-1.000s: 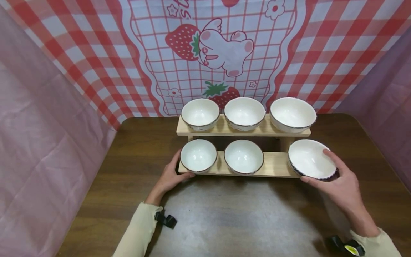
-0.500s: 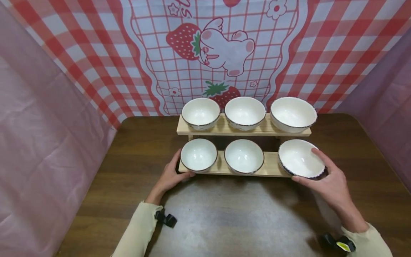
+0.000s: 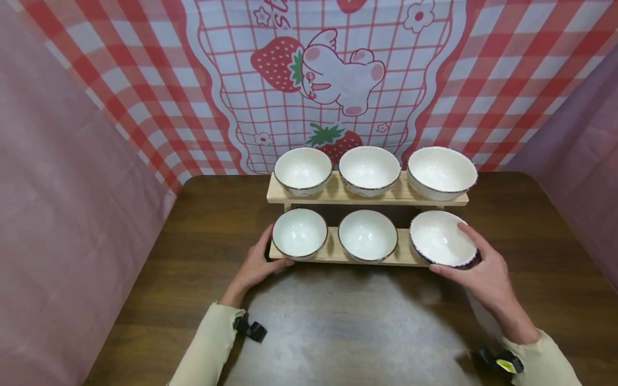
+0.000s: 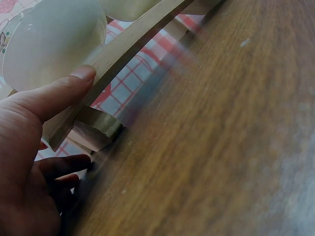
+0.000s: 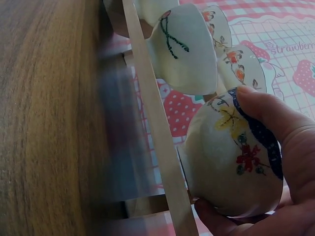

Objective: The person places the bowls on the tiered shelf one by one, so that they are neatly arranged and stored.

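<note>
A two-tier wooden rack holds white bowls on both shelves. My right hand grips a white bowl at the right end of the lower shelf, fingers at its right rim and thumb low at its front. The right wrist view shows the same bowl with a dark blue rim band and painted flowers, its base at the shelf board. With my left hand I hold the lower shelf's left end, beside a brown-rimmed bowl. In the left wrist view the thumb presses the board; some fingers curl below it.
Another brown-rimmed bowl stands mid lower shelf. On the upper shelf are a left bowl, a middle bowl and a larger right bowl. A checked strawberry cloth hangs behind the wooden table.
My right hand has moved left with the blue-rimmed bowl, from beyond the lower shelf's right end to over that end. The left hand has kept its place on the rack.
</note>
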### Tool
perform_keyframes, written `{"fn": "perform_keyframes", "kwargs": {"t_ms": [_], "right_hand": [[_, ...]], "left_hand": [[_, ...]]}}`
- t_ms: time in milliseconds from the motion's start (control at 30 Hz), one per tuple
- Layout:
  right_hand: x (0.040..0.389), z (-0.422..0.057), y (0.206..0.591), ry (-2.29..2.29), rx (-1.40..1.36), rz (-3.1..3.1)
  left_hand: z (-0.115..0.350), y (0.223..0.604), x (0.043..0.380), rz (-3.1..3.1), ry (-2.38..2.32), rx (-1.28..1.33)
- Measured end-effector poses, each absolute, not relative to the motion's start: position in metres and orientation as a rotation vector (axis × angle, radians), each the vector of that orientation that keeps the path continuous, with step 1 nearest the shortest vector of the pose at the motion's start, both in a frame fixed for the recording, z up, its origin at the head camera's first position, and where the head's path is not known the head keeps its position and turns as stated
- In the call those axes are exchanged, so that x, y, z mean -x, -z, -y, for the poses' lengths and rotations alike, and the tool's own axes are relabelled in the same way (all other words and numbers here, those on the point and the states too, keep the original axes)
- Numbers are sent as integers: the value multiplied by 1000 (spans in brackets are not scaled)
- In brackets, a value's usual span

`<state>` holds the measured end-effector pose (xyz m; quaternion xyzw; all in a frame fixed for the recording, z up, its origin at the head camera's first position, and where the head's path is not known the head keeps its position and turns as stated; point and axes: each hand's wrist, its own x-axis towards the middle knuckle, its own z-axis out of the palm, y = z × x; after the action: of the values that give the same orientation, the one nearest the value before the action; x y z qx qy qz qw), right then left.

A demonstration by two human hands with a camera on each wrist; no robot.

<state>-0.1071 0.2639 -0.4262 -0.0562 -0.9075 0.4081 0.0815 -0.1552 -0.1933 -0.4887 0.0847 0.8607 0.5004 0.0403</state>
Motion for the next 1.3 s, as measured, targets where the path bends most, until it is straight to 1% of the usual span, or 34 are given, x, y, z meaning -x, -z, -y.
{"fn": "perform_keyframes", "kwargs": {"t_ms": [767,1300], "right_hand": [[105,-260,427,-1239,142,2703],[104,-262,428,-1379,27,2723]], "left_hand": [[192,489,155,-2645,-1532,-263],[193,489,154,-2633,-1534,-253]]}}
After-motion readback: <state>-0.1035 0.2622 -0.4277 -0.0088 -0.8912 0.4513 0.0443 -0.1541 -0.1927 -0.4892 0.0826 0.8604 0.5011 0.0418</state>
